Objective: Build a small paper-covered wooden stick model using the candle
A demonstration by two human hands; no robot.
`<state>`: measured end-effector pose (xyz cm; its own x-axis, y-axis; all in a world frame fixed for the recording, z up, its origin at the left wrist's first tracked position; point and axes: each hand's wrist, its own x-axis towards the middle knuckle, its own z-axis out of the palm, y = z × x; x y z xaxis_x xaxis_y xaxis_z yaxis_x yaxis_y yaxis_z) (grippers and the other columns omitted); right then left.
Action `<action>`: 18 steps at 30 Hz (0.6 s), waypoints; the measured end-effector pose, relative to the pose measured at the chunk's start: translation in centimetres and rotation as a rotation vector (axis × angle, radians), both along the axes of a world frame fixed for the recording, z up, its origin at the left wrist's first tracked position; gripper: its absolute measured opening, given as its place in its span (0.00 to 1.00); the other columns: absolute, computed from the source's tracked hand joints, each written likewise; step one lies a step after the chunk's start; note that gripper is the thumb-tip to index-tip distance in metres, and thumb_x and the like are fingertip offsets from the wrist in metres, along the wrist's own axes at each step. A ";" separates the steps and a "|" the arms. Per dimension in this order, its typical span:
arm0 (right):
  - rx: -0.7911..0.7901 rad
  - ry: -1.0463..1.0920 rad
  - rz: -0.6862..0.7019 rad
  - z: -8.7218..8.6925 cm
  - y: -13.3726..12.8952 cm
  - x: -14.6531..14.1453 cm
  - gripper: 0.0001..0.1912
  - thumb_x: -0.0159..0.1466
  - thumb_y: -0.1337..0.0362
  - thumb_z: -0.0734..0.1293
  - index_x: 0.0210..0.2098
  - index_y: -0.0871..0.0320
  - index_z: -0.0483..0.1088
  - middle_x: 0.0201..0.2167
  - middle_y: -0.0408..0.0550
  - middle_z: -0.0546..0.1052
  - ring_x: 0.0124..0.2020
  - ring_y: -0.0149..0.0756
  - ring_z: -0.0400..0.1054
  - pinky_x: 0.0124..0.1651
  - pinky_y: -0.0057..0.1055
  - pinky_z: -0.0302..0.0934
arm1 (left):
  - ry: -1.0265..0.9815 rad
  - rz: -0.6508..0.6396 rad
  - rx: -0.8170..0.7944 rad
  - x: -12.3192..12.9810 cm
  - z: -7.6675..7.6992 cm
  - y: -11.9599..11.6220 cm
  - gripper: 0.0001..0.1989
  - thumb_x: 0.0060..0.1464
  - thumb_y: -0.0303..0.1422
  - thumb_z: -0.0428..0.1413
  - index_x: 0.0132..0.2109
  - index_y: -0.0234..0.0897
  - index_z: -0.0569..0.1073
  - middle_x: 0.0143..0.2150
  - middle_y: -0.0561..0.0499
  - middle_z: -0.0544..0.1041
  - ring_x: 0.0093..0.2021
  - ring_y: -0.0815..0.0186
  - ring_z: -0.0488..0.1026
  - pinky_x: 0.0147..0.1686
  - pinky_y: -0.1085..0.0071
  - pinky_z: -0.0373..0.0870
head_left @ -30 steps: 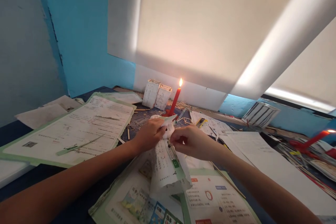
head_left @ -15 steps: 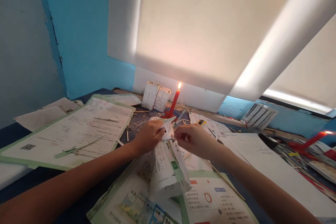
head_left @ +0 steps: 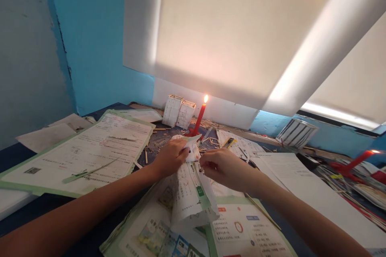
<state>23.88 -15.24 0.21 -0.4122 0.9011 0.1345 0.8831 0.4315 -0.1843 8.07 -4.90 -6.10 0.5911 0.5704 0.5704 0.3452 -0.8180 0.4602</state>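
Head cam: paper [head_left: 188, 198] sat btwn my hands, partly over the booklet [head_left: 247, 231], near the lit candle [head_left: 200, 119]. My read on risk: lifting it fwd could've scorched it or tipped the candle; uneven pull could've torn it. L hand [head_left: 170, 158] was nearly closed, pinching paper. R hand [head_left: 227, 168] was curled at its edge; couldn't tell if it gripped anything.

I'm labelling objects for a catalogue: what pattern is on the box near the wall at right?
Dark stripes on white, in the head view.

L hand [head_left: 170, 157] palm down, fingers closed; R hand [head_left: 219, 168] curled, fingertips pinched.
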 end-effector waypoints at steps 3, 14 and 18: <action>-0.037 0.005 -0.005 0.3 -0.4 -0.2 0.08 0.56 0.74 0.60 0.25 0.59 0.68 0.21 0.40 0.68 0.22 0.25 0.56 0.28 0.25 0.48 | -0.005 0.007 -0.002 0.0 0.1 -0.1 0.11 0.55 0.30 0.43 0.25 0.39 0.63 0.28 0.50 0.70 0.31 0.63 0.67 0.36 0.66 0.64; -0.422 0.447 -0.033 1.7 -2.4 1.5 0.06 0.57 0.70 0.62 0.29 0.59 0.71 0.24 0.42 0.73 0.25 0.27 0.63 0.27 0.24 0.56 | -0.011 0.026 -0.058 -0.1 0.0 0.1 0.12 0.55 0.32 0.43 0.23 0.39 0.59 0.27 0.50 0.68 0.30 0.63 0.66 0.34 0.66 0.63; -0.314 0.607 -0.108 2.0 -3.2 3.2 0.05 0.57 0.65 0.63 0.28 0.58 0.70 0.23 0.42 0.70 0.25 0.27 0.61 0.27 0.25 0.55 | -0.005 -0.024 -0.079 -0.3 0.4 0.2 0.17 0.59 0.35 0.41 0.23 0.38 0.63 0.28 0.49 0.71 0.31 0.63 0.68 0.34 0.66 0.65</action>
<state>27.05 -18.44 2.20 -0.2525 0.9668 0.0390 0.6194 0.1925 -0.7611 7.73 -4.68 -5.67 0.6027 0.5992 0.5270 0.3237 -0.7872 0.5249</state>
